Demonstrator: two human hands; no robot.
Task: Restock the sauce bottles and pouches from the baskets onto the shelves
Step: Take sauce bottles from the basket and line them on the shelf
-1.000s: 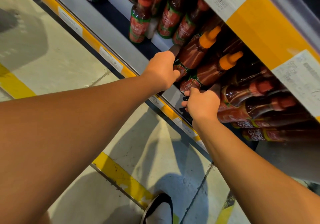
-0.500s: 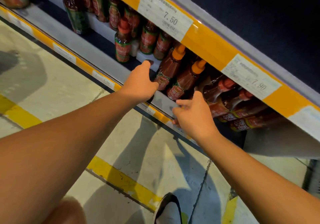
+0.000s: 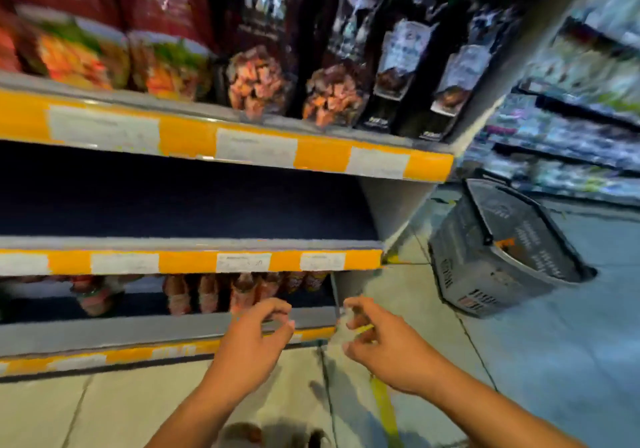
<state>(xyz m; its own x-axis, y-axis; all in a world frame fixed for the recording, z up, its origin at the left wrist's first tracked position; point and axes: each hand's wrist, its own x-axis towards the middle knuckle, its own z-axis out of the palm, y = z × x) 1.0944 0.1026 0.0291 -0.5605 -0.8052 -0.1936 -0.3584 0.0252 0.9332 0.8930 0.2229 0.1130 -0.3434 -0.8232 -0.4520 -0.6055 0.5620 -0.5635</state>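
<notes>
The view is blurred. Brown sauce bottles (image 3: pixel 242 291) stand in a row at the back of the bottom shelf (image 3: pixel 138 329). My left hand (image 3: pixel 254 338) hovers in front of that shelf's edge, fingers loosely curled, holding nothing. My right hand (image 3: pixel 381 342) is beside it at the shelf's right end, fingers also loosely curled and apart from the bottles. A grey basket (image 3: pixel 485 250) sits tilted on the floor to the right of the shelving; something orange shows inside it. Pouches (image 3: pixel 256 83) stand along the top shelf.
The middle shelf (image 3: pixel 187 262) shows only its dark back panel. Yellow price rails (image 3: pixel 187 139) front each shelf. Another stocked aisle (image 3: pixel 571 118) lies at the far right. A yellow line (image 3: pixel 384 409) crosses the pale floor by my right arm.
Both hands have let go of the bottles and pulled back from the bottom shelf. The view has swung up and right, bringing the upper shelves and the basket into sight.
</notes>
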